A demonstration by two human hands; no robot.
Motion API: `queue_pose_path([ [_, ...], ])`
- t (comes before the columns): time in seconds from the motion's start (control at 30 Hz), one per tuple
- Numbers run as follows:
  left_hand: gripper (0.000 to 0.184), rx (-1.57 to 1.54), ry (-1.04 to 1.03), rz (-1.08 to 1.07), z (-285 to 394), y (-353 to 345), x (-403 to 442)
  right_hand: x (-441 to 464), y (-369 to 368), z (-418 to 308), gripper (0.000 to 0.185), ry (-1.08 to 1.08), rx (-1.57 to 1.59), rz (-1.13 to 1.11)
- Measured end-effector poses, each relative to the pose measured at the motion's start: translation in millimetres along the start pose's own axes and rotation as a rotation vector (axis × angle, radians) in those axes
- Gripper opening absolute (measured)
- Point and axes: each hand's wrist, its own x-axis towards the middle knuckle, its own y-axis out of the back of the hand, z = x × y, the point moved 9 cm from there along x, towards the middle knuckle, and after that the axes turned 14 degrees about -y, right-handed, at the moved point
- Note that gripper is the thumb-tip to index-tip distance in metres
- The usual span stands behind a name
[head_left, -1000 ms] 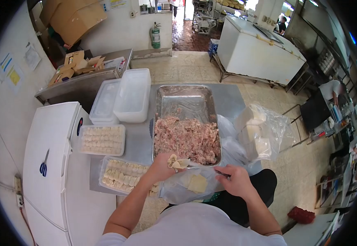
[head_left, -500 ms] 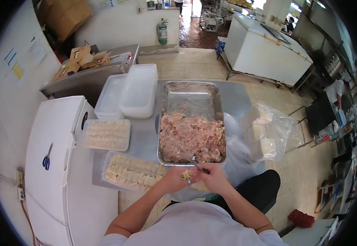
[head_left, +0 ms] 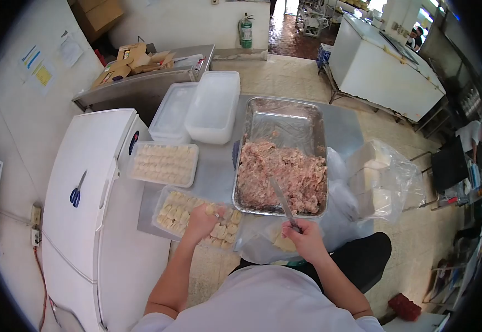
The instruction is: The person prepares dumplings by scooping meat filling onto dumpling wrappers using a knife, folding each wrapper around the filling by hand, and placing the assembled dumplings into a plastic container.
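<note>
Head view: left hand [head_left: 199, 222], fingers drawn together about a small pale dumpling [head_left: 211, 209], over the near container [head_left: 159, 207]; whether it has let go of the dumpling, cannot tell. Right hand [head_left: 305, 239], closed on the dark handle of a flat metal knife [head_left: 283, 200], its blade tilted over the minced meat [head_left: 277, 171]. Change noted: the hands have parted, the left one moving out to the near container; the folded piece, by judgement, is at the point of joining the rows. Under and around the left hand: soft, pleated dumplings [head_left: 177, 213] in close rows, in clear plastic. Beyond it: a second container [head_left: 196, 164], oblong, with smaller rounded pieces; farther out, smooth, cloudy tubs [head_left: 213, 108]. Ahead of the right hand: a deep, shiny metal tray [head_left: 285, 128] with coarse, moist, pink meat heaped in its nearer part. Just beside the right hand: one thin, pale dough sheet [head_left: 285, 242]. Beyond it, outward: squarish white blocks [head_left: 371, 202] in crinkled clear plastic. Beneath: smooth grey counter [head_left: 343, 124].
</note>
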Motion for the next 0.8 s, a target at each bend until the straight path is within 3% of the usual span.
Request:
queue_pose_path([
  [0.07,0.032,-0.045,0.064,-0.119,-40.3,-12.5,2.3,-0.5,-1.1,0.4,0.014,0.002,-0.001,-0.004],
  [0.17,0.038,0.04,0.168,-0.207,-18.9,-12.7,-3.5,-1.1,-1.3,3.1,0.016,0.01,0.002,-0.006],
  [0.27,0.035,0.328,-0.059,-0.313,-0.6,-23.6,3.3,-2.2,0.1,4.5,0.017,-0.004,0.004,0.002],
  [0.47,0.037,0.444,-0.079,-0.251,5.5,-25.4,3.0,-8.6,6.4,3.0,0.018,-0.049,-0.021,0.025],
  [0.8,0.036,0.461,-0.006,-0.356,-4.4,-26.9,6.4,-5.7,17.9,6.0,0.014,-0.025,-0.022,0.059],
])
